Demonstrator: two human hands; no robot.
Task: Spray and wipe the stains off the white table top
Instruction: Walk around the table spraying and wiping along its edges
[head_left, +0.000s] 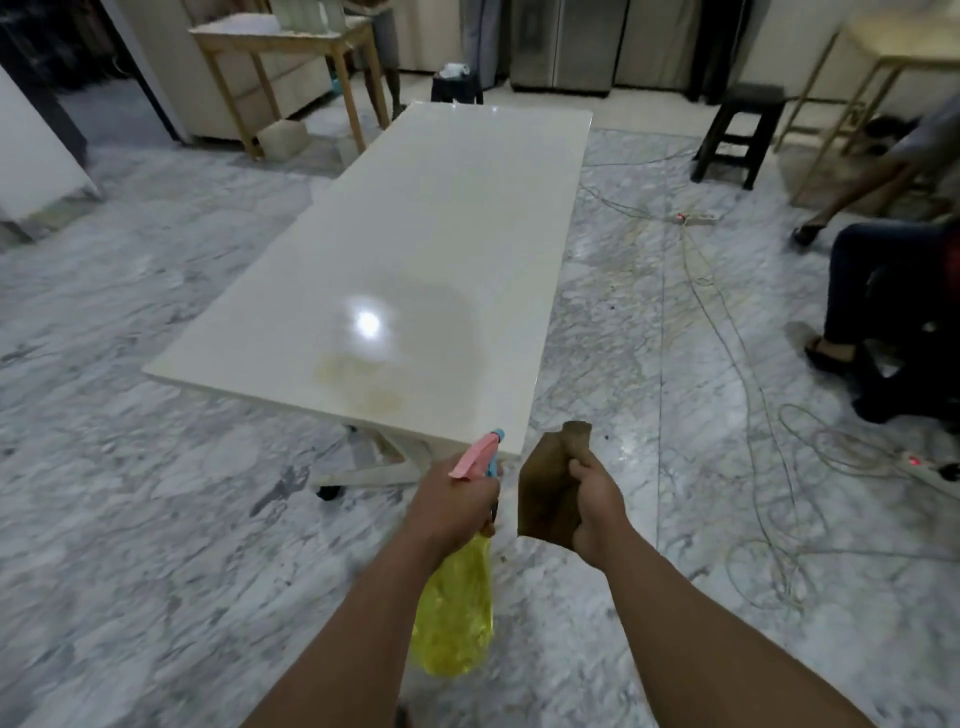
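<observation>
The white table top (415, 249) stretched away from the camera toward twelve o'clock, its near corner just ahead of both hands. Faint yellowish stains (358, 379) sat on its near end, just below a bright glare spot, at about eleven o'clock from the hands.

The left hand (452, 506) was clenched around the neck of a spray bottle (457, 608), whose yellow body hung below the fist while the pink and blue spray head (475, 457) poked out above, aimed toward the table. The right hand (597, 506) was closed on a brown cloth (550, 488), which bunched up above the knuckles and draped down on the hand's left. Both hands were short of the table edge, over marble floor (156, 519).

Nothing lay between the hands and the stains. Under the near end, the table's white base and a dark caster (328, 491) showed.

At two to four o'clock, loose cables (737, 395) trailed across the floor to two power strips (698, 218) with red lights. A seated person's legs (872, 291) were at three o'clock. A dark stool (740, 130) stood at one o'clock, a wooden-legged table (291, 67) at eleven, and a second small dark stool (456, 85) past the far end.
</observation>
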